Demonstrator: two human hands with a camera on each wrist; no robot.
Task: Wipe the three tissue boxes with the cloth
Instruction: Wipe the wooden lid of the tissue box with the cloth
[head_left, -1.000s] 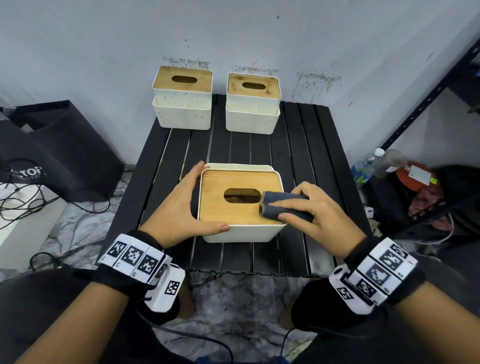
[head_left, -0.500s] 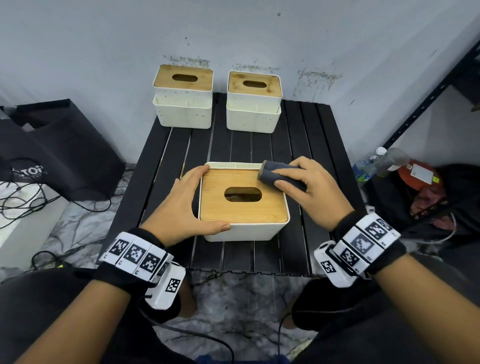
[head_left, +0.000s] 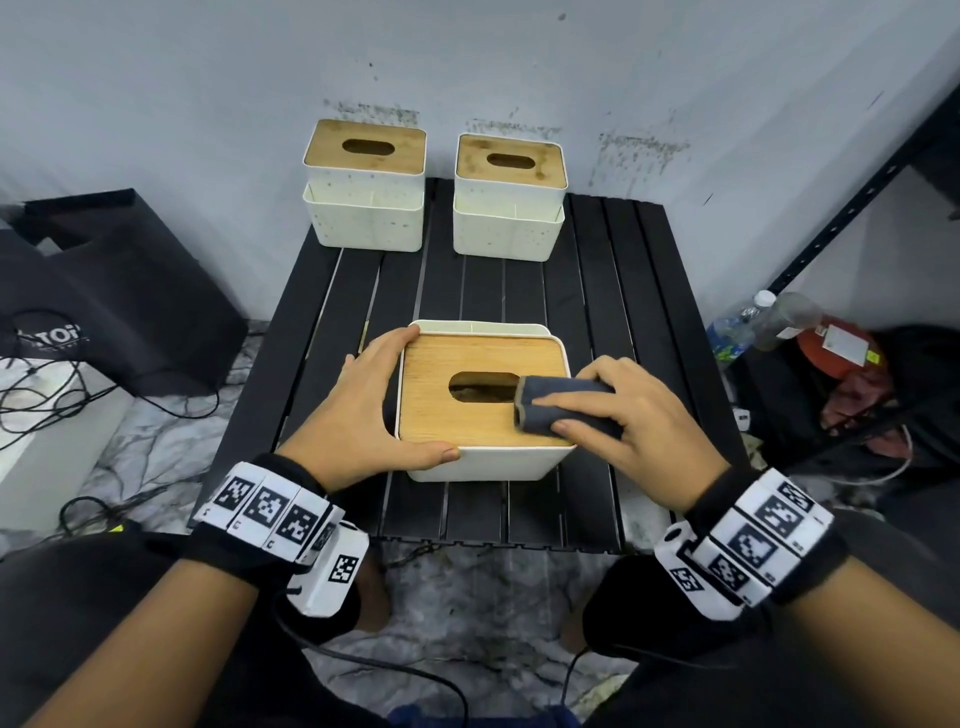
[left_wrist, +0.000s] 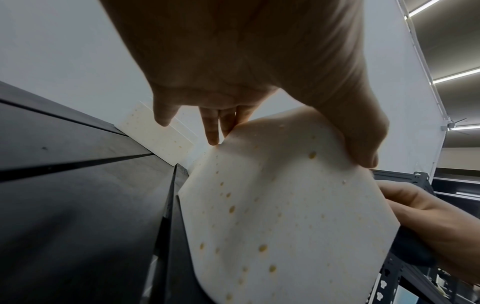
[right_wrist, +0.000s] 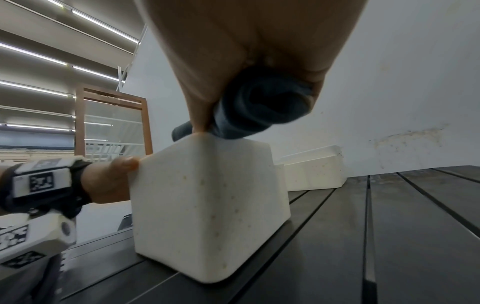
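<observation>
A white tissue box (head_left: 483, 462) (left_wrist: 285, 205) (right_wrist: 207, 205) with a wooden slotted lid (head_left: 441, 415) stands near the front of the black slatted table (head_left: 519, 291). My left hand (head_left: 363, 405) (left_wrist: 259, 82) grips its left side, thumb along the front edge and fingers on the far corner. My right hand (head_left: 623, 415) (right_wrist: 246, 51) holds a folded dark grey cloth (head_left: 556, 405) (right_wrist: 259, 107) and presses it on the lid's right part, beside the slot. Two more white tissue boxes with wooden lids stand at the back, one on the left (head_left: 363, 192) and one on the right (head_left: 509, 197).
A black bag (head_left: 119, 291) and cables (head_left: 52, 395) lie on the floor to the left. On the right stand a black metal rack (head_left: 857, 197), plastic bottles (head_left: 748, 322) and a red item (head_left: 841, 348). A wall rises right behind the back boxes.
My right hand has drawn the cloth from the lid's far right corner back toward me, to the right of the slot. My left hand has kept its grip on the box.
</observation>
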